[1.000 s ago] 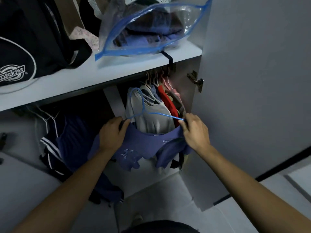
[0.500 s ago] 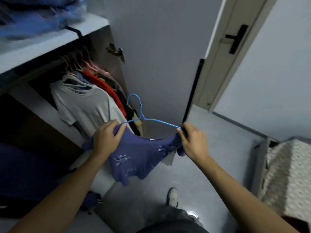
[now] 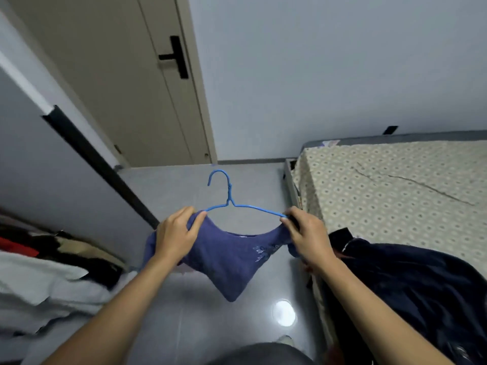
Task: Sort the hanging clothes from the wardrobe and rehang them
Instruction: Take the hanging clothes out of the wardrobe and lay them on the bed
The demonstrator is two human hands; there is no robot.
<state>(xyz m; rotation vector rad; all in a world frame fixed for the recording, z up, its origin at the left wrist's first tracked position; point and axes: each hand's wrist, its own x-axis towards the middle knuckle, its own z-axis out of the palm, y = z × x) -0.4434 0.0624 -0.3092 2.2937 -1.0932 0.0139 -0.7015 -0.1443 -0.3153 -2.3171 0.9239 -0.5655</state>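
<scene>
blue shirt [image 3: 226, 262] on a blue wire hanger [image 3: 238, 204], held mid-air over the grey floor [image 3: 189, 306] at centre frame. left hand [image 3: 175, 238] at 9 o'clock of the shirt, curled round one shoulder; right hand [image 3: 307, 238] at 3 o'clock, pinching the other shoulder and hanger end. patterned bed [image 3: 390, 185] at 2 o'clock, dark garment [image 3: 411, 291] at 4 o'clock on it.

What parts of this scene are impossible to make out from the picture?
- Head view: both ends of the blue hanger are covered by the left hand and right hand.
- The dark garment on the bed is cut off by the frame edge.
- The hanging clothes at left are blurred.
- The purple shirt print is too small to read.
</scene>
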